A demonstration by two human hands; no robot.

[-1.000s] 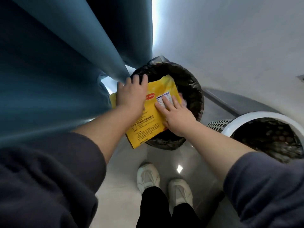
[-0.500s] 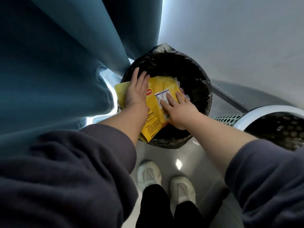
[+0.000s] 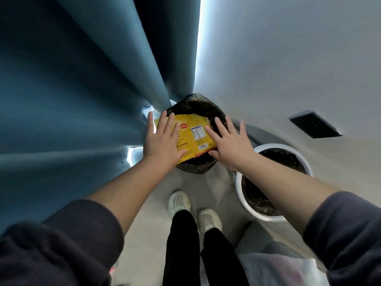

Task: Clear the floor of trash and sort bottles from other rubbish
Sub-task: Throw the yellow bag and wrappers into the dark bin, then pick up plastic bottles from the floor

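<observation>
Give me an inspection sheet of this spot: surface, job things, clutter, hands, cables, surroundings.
Surface: grey glossy floor.
Job's things: yellow packet lying in the mouth of the black-lined bin; white-rimmed bin to its right.
Clutter: clear plastic bag at lower right.
Hands: left hand and right hand open, fingers spread over the packet; contact unclear.
Cables: nothing seen.
Surroundings: blue curtain on the left; pale wall on the right, bearing a dark plate.

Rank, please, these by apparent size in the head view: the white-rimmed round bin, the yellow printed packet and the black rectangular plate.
1. White-rimmed round bin.
2. Yellow printed packet, partly covered.
3. Black rectangular plate; it sits farther off, so true size is unsure.
</observation>
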